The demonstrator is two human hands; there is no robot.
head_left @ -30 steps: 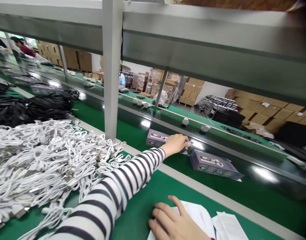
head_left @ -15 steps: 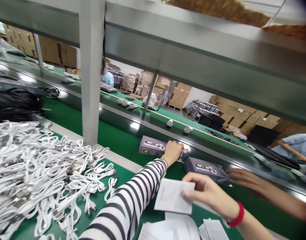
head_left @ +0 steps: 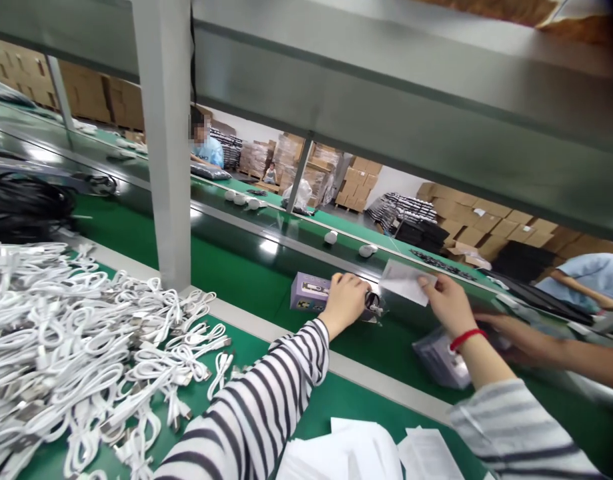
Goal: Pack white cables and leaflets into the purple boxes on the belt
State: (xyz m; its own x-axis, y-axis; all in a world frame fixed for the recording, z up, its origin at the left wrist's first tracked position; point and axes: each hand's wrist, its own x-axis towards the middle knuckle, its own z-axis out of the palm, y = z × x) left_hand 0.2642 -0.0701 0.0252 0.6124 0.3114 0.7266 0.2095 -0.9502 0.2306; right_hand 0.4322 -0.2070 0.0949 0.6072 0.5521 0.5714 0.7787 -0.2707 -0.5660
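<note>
The left hand [head_left: 343, 303] curls its fingers [head_left: 355, 283] around a small dark object [head_left: 373, 302], partly hidden, beside a purple box [head_left: 309, 292] with unreadable print, while the right hand [head_left: 450, 305] pinches a white leaflet [head_left: 403, 282].

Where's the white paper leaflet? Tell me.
In the head view, the white paper leaflet is pinched in the right hand, just right of the left hand.

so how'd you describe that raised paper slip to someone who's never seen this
Over the green conveyor belt, look for the right hand with a red wristband. It pinches a white paper slip, the only sheet held up, unlike the paper stack below.
</note>
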